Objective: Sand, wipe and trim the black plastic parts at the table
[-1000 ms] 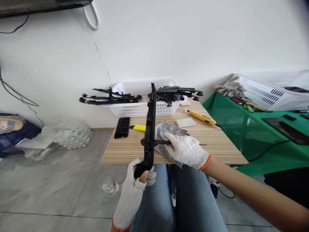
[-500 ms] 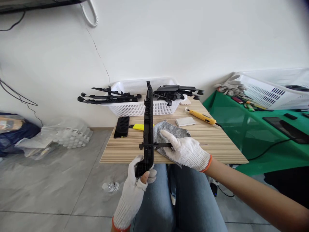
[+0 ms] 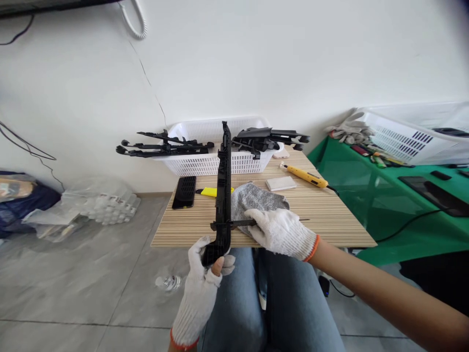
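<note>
A long black plastic part (image 3: 222, 190) stands nearly upright in front of me, its lower end bent to the left. My left hand (image 3: 200, 283), in a white knit glove with the thumb tip bare, grips that lower end. In my gloved right hand (image 3: 280, 232) is a dark, flat file (image 3: 244, 223), held level. Its front end meets the right side of the black part just above the bend. A thin spike pokes out behind the right hand. Beneath the file and right hand lies a crumpled grey cloth (image 3: 252, 198).
On the striped wooden table (image 3: 330, 225) are a black phone (image 3: 184, 192), a yellow cutter (image 3: 208, 192), a white box (image 3: 281, 184) and a yellow corded tool (image 3: 307, 176). Behind stands a white basket (image 3: 200, 166) with black parts overhanging both sides. A green-covered table (image 3: 342, 181) adjoins right.
My right hand and the file have shifted slightly left and down, and the fingers have closed more around the file. My left hand still holds the black part, which has barely moved.
</note>
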A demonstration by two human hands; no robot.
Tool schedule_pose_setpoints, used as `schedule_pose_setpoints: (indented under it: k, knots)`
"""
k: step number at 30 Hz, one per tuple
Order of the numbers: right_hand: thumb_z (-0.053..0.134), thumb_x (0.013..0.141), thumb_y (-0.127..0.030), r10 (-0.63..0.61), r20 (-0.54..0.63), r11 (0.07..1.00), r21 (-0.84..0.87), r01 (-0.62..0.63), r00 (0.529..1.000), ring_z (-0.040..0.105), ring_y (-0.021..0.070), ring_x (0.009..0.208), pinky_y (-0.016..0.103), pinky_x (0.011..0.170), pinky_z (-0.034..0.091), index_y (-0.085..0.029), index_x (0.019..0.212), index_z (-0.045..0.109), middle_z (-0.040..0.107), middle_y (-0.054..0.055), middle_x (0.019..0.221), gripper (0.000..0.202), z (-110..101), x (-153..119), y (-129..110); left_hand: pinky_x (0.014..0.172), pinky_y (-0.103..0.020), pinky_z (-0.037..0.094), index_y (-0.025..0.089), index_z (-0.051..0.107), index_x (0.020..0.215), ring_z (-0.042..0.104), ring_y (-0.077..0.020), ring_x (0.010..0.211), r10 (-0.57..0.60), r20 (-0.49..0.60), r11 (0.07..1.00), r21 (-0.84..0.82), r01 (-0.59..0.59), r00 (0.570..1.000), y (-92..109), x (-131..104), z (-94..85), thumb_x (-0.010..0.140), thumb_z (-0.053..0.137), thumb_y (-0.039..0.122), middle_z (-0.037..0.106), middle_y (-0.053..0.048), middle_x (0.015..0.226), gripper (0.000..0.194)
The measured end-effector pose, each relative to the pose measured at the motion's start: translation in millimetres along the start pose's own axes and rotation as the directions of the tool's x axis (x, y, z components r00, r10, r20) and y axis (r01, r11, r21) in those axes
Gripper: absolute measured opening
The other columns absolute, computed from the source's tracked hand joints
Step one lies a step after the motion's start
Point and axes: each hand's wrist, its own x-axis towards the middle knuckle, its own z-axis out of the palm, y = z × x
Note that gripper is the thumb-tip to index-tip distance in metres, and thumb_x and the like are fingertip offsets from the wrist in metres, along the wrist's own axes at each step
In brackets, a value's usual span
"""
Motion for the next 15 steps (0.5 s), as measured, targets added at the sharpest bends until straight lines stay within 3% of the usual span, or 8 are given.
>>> schedule_pose_setpoints:
  k: [3, 15]
  knots:
    - [0.043, 0.097, -0.039, 0.027, 0.039, 0.999, 0.028, -0.028, 0.999, 0.065, 0.0190, 0.058, 0.032, 0.051, 0.013, -0.018, 0.101, 0.071, 0.072, 0.006, 0.070, 0.035, -0.2, 1.0, -0.8, 0.082, -0.042, 0.064, 0.023, 0.032, 0.132, 0.076, -0.0222, 0.079, -0.004, 0.017, 1.000, 0.003, 0.004, 1.000, -3.3, 0.6, -0.1, 0.083, 0.063, 0.067, 0.077, -0.010, 0.092, 0.073]
    - [0.044, 0.096, -0.042, 0.084, 0.111, 0.996, 0.017, -0.087, 0.990, 0.067, 0.0208, 0.061, 0.031, 0.051, 0.009, -0.020, 0.105, 0.070, 0.074, 0.006, 0.073, 0.035, 0.0, 2.2, -0.5, 0.093, -0.045, 0.061, 0.025, 0.039, 0.127, 0.075, -0.0233, 0.095, -0.013, 0.073, 1.000, -0.002, 0.014, 0.997, -7.0, 1.5, -4.2, 0.084, 0.066, 0.062, 0.071, -0.009, 0.111, 0.063]
